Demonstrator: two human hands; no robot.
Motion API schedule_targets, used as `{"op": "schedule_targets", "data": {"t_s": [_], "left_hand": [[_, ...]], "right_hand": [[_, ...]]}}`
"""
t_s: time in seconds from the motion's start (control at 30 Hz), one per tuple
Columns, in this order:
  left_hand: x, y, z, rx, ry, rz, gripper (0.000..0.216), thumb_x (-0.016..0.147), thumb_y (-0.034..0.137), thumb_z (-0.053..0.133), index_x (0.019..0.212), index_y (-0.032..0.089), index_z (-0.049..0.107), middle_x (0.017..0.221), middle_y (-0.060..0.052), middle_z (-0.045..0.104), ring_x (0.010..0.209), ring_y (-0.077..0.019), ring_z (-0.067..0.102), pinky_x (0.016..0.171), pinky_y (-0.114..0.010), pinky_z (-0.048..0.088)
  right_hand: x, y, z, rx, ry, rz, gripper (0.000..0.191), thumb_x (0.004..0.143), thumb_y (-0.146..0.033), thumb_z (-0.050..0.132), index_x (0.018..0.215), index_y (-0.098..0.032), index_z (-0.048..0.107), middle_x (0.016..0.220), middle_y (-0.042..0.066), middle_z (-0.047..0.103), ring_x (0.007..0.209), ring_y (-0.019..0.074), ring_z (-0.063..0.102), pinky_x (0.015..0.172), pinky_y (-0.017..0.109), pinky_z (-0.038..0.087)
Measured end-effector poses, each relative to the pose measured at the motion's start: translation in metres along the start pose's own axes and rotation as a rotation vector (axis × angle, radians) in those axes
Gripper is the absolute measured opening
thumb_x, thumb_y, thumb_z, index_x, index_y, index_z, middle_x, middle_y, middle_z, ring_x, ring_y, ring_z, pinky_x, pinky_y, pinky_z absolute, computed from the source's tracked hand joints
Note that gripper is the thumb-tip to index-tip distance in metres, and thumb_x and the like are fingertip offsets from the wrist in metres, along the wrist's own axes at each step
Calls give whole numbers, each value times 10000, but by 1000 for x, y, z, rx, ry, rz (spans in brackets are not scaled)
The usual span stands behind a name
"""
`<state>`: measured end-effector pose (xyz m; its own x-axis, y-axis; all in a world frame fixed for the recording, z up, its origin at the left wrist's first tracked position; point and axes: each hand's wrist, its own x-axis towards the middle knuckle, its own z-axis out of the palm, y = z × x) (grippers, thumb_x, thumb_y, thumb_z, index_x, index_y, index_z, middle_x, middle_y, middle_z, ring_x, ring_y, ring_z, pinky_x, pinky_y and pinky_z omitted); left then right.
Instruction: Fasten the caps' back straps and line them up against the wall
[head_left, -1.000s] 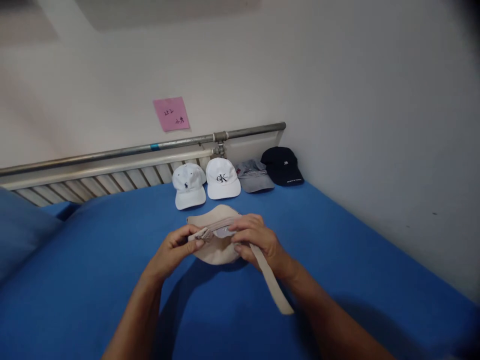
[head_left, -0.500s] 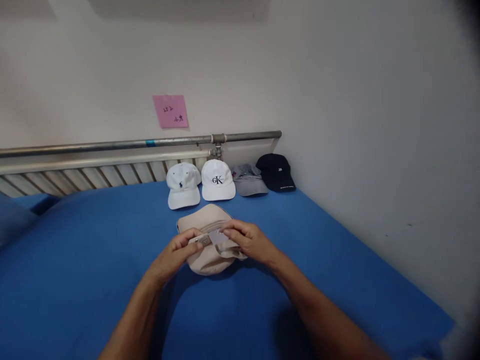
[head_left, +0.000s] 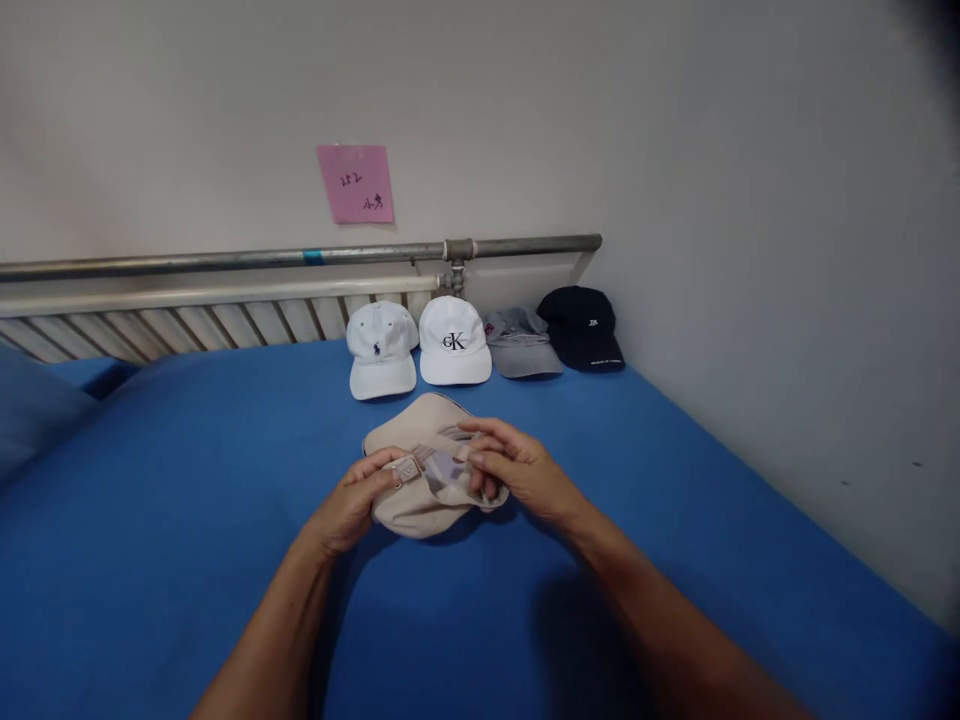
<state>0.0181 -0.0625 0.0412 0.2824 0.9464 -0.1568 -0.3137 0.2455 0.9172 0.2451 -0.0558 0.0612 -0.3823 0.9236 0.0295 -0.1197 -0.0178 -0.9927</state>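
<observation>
A beige baseball cap (head_left: 409, 425) lies on the blue sheet with its brim pointing away and its back opening towards me. My left hand (head_left: 349, 508) pinches the cap's back strap at the metal buckle (head_left: 407, 470), thumb on top. At the right side of the opening, my right hand (head_left: 529, 475) has its thumb and index finger closed on the thin strap (head_left: 442, 449), which runs across to the buckle. The other right fingers reach into the opening, partly hidden. A pale patch shows inside the cap.
Behind it stand a white cap with a small dark emblem (head_left: 381, 350), a white cap with black letters (head_left: 455, 342), a grey cap (head_left: 525, 348) and a black cap (head_left: 581, 330). A radiator with a pipe (head_left: 375, 255) runs behind; a wall (head_left: 750, 300) rises at right.
My right hand has shifted a little rightward from the buckle, with the strap now stretched between the hands. The left hand keeps its hold. The whole view has shifted slightly.
</observation>
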Motion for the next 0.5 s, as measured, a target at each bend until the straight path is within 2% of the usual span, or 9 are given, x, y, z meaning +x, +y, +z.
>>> {"op": "schedule_targets", "data": {"t_s": [0.13, 0.27, 0.33, 0.5], "left_hand": [[3, -1, 0, -37, -20, -31, 373, 561, 386, 865, 771, 118, 710, 700, -46, 693, 592, -127, 612, 566, -208, 455], [3, -2, -2, -71, -65, -31, 391, 528, 348, 891, 804, 133, 717, 695, -31, 698, 577, -114, 620, 545, -187, 459], [3, -3, -2, -76, -69, -38, 374, 542, 330, 888, 815, 145, 712, 694, -20, 698, 549, -103, 611, 512, -173, 443], [2, -2, -2, -48, -52, -54, 329, 572, 309, 874, 784, 149, 680, 631, 5, 672, 466, -76, 562, 454, -160, 409]], "right_hand": [[-1, 0, -3, 85, -3, 45, 284, 786, -263, 633, 1059, -184, 641, 660, -25, 647, 435, 79, 528, 459, 221, 438], [-3, -3, 2, 104, -29, 77, 137, 799, -286, 642, 899, -196, 668, 489, -67, 505, 387, 72, 431, 405, 207, 379], [-4, -3, 6, 87, -42, 77, 118, 787, -304, 671, 839, -199, 666, 468, -73, 466, 390, 68, 405, 401, 203, 366], [-3, 2, 13, 133, -92, 98, 140, 791, -331, 668, 794, -193, 642, 527, -66, 505, 375, 50, 386, 366, 188, 333]]}}
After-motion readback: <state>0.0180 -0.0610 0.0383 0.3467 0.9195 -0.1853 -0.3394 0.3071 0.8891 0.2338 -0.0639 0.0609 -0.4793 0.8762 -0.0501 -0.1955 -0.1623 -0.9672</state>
